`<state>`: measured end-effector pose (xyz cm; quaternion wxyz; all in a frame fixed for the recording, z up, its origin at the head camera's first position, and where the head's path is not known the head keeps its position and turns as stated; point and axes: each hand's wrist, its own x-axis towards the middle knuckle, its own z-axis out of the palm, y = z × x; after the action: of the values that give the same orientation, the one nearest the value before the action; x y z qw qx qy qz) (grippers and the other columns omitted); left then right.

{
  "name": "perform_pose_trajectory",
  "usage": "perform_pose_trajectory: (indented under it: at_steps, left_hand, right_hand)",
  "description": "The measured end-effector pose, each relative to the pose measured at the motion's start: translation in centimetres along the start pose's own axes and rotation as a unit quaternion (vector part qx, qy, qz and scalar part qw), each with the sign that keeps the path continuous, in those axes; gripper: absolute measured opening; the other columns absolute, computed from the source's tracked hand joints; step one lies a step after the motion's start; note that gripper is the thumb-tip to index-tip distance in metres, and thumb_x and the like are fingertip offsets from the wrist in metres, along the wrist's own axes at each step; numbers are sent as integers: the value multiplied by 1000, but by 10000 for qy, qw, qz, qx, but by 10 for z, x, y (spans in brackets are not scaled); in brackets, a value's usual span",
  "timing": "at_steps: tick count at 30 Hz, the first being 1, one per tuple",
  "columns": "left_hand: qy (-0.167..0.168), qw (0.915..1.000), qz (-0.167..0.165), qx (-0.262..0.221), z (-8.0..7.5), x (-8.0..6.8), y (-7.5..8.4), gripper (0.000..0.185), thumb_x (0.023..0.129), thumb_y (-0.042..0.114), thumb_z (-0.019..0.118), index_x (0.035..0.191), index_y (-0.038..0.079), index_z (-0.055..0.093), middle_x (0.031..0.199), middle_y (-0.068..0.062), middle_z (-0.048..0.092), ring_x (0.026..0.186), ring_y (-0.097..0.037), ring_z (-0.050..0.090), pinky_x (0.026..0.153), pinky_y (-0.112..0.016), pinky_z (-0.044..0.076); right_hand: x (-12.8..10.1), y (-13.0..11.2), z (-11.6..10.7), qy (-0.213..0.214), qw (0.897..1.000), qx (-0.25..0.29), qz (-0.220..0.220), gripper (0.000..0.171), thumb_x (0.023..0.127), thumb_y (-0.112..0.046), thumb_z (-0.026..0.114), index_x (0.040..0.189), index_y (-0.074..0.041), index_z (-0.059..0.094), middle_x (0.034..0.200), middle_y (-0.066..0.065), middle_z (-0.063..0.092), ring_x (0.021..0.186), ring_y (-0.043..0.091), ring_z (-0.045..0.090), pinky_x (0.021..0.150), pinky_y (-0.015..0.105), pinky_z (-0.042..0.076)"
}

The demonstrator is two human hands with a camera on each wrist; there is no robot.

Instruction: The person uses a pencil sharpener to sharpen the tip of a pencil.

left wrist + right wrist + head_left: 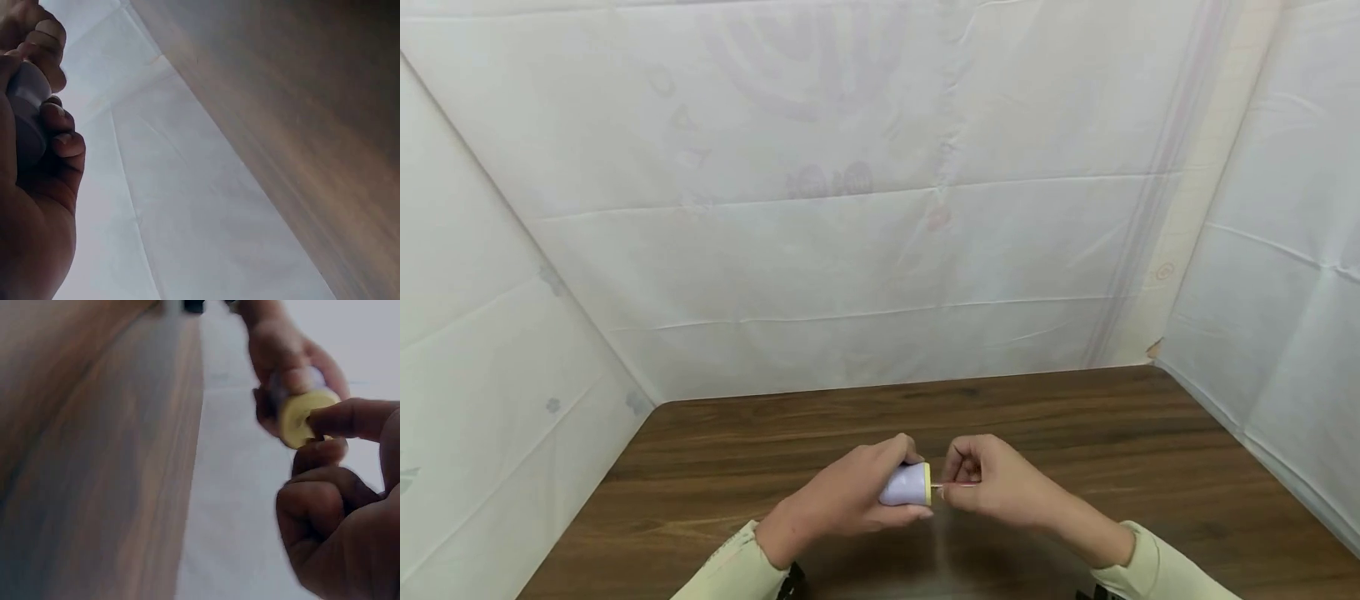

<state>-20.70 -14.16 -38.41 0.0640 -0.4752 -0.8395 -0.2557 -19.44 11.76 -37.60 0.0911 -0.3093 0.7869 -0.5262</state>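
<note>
My left hand (842,492) grips a small lavender, rounded cylinder (904,486) with a yellow rim, held sideways above the table. Its flat yellow end (292,422) faces my right hand (1003,485). Between thumb and fingertips, my right hand pinches a thin reddish rod (964,484), whose narrow pale tip meets the middle of the yellow end. How far the tip goes in is hidden. In the left wrist view, curled fingers wrap the cylinder (28,119), which looks dark there. The right wrist view is blurred, and the rod is mostly covered by fingers.
Beneath both hands lies a dark brown wood-grain table (760,442). White cloth (880,275) with faint prints hangs behind its far edge, and similar cloth stands on the left and right sides.
</note>
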Motion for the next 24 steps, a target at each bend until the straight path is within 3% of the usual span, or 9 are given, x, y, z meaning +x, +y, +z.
perform_pose_trajectory:
  at_steps: [3, 5, 7, 11, 13, 14, 18, 21, 24]
  left_hand:
    - [168, 9994, -91, -292, -3, 0, -4, 43, 98, 41, 78, 118, 15, 51, 108, 4, 65, 79, -1, 59, 67, -14, 50]
    - [260, 9986, -127, -444, -6, 0, -6, 42, 98, 40, 78, 118, 16, 50, 106, 4, 64, 78, -2, 60, 66, -16, 52]
    - [343, 9975, -165, -588, -8, 1, -7, 40, 99, 39, 78, 116, 17, 49, 106, 4, 65, 78, -3, 60, 65, -18, 53]
    - [411, 9939, -228, -998, -11, 3, -6, 36, 99, 35, 78, 113, 19, 49, 103, 4, 66, 76, -4, 61, 62, -21, 55]
    - [378, 9909, -230, -1271, -12, 4, -3, 34, 100, 32, 78, 111, 19, 49, 101, 4, 65, 75, -4, 61, 60, -22, 56]
    - [342, 9893, -218, -1403, -11, 4, -2, 33, 100, 31, 78, 111, 19, 49, 100, 4, 65, 75, -4, 61, 60, -23, 56]
    - [160, 9833, -191, -1803, -10, 4, 2, 30, 102, 27, 76, 110, 18, 49, 100, 2, 64, 76, -4, 62, 60, -24, 56]
    - [122, 9840, -112, -1775, -8, 3, 3, 30, 102, 27, 75, 109, 17, 48, 99, 3, 63, 76, -3, 61, 60, -23, 56]
    - [211, 9872, 41, -1581, -7, 3, 3, 31, 102, 27, 76, 109, 16, 47, 97, 3, 63, 75, -1, 60, 60, -21, 55]
  right_hand:
    - [2, 4, 4, 669, 9844, -1015, -1274, 20, 89, -5, 82, 89, -17, 66, 77, -11, 65, 63, 2, 57, 55, 21, 51]
    - [4, 6, 6, 1050, 9531, -1654, -2309, 23, 89, -2, 82, 91, -18, 66, 80, -11, 65, 65, 1, 57, 57, 18, 51]
    - [8, 6, 7, 1450, 8928, -2499, -3457, 15, 94, -3, 79, 93, -14, 69, 81, -9, 64, 64, 1, 53, 57, 14, 47]
    - [16, 2, 5, 2469, 7176, -4048, -5101, 18, 105, -13, 68, 90, -5, 73, 79, -3, 67, 62, 6, 51, 57, 15, 40]
    - [18, -2, 3, 2791, 6569, -4394, -5454, 26, 108, -15, 64, 87, -5, 74, 77, -2, 68, 60, 9, 50, 55, 18, 35]
    - [19, -4, 2, 2861, 6395, -4454, -5575, 27, 108, -15, 63, 85, -5, 74, 76, -2, 68, 59, 9, 49, 54, 18, 32]
    - [19, -9, 0, 2765, 6263, -4408, -5805, 30, 108, -11, 59, 80, -5, 69, 71, -1, 62, 57, 7, 45, 53, 15, 28]
    - [18, -10, 2, 2627, 6407, -4284, -5805, 31, 107, -11, 57, 78, -6, 65, 69, -2, 57, 55, 5, 43, 52, 12, 28]
    - [17, -9, 4, 2434, 6752, -4076, -5645, 31, 108, -13, 56, 78, -7, 62, 67, -4, 50, 54, 0, 35, 51, 10, 26]
